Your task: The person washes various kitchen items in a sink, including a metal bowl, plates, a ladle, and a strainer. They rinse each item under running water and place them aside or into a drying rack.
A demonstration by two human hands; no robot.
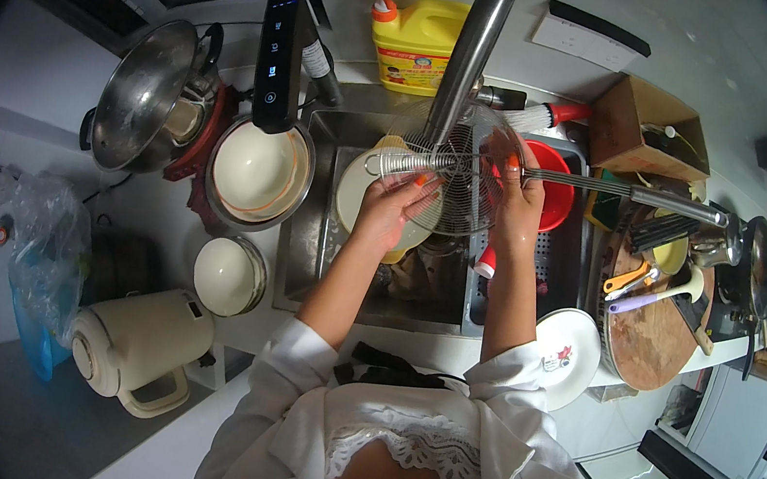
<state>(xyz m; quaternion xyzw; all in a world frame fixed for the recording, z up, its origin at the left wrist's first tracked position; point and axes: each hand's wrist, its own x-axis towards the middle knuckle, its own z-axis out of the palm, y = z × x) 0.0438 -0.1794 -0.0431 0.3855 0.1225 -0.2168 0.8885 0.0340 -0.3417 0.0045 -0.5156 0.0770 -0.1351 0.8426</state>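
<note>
A round wire strainer (462, 210) with a long metal handle (679, 204) is held over the sink, under the steel tap (475, 50). My right hand (521, 189) grips its rim beside the handle, thumb on top. At the near left side of the mesh, my left hand (391, 207) has its thumb and fingers on the strainer. Just above that thumb lies a coiled metal piece (405, 164); whether it belongs to the strainer I cannot tell. Below, in the sink basin (307, 287), sits a pale yellow-handled dish (353, 195), partly covered by my left hand and the mesh.
Bowls (254, 166) and a kettle (145, 342) stand left, near a leaning wok (146, 96). A yellow detergent jug (414, 45) is behind. Rightward are a red basin (557, 198), a white plate (566, 364) and a chopping board (654, 351) with utensils.
</note>
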